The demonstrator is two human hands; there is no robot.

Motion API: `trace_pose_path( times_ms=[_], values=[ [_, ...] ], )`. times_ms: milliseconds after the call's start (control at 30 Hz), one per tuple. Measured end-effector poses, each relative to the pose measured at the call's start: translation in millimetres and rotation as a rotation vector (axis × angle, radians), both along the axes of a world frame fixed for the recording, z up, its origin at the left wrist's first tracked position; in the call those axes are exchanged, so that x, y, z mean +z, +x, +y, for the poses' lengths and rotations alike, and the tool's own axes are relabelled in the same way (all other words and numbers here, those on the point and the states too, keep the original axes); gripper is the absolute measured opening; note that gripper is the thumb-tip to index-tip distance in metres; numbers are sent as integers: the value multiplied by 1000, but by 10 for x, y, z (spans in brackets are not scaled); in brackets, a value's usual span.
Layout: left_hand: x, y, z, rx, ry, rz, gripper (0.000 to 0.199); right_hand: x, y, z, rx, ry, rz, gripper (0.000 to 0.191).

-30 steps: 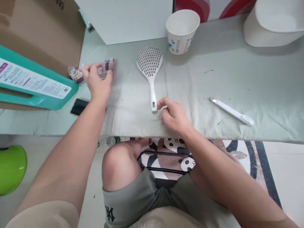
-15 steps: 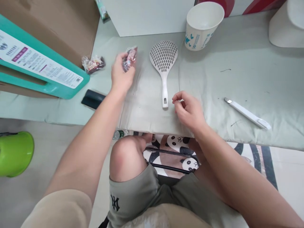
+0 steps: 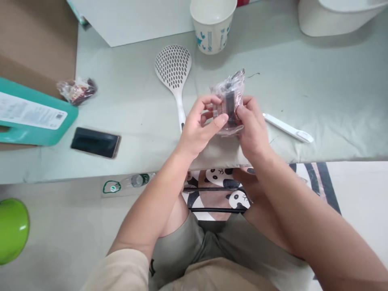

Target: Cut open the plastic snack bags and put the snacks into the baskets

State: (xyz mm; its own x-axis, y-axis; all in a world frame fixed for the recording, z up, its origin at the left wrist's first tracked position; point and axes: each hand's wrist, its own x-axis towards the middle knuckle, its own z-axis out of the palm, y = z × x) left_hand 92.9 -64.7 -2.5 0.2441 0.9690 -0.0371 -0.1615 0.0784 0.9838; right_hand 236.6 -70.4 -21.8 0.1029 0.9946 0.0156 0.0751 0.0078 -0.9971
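A crinkled clear plastic packet with dark reddish-brown contents is held up over the front of the table. My left hand grips it from the left, thumb across its lower part. On the other side my right hand pinches its edge with the thumb in front. What exactly is inside cannot be made out. Just left of my hands lies a white perforated skimmer, its handle end partly hidden behind my left hand. A white utility knife rests to the right of my right hand, its tip end hidden.
A similar wrapped packet lies by the cardboard box and teal container. A phone is near the left front edge. A paper cup, white box and white bin stand behind.
My left hand has brought the packet from the left of the skimmer to the right, and my right hand has taken hold of it too. The view has shifted right.
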Motion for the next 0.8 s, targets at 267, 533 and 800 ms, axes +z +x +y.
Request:
trace_pose_path(
  times_ms=[267, 533, 800],
  values=[
    [-114, 186, 120, -17, -261, -233, 50, 143, 546, -210, -131, 154, -632, 19],
    [-63, 92, 195, -4, -538, -579, 22, -57, 944, -253, -209, -191, -1071, 41],
    [12, -93, 139, -88, -484, -504, 37, 90, 582, -231, -298, -84, -662, 14]
  ],
)
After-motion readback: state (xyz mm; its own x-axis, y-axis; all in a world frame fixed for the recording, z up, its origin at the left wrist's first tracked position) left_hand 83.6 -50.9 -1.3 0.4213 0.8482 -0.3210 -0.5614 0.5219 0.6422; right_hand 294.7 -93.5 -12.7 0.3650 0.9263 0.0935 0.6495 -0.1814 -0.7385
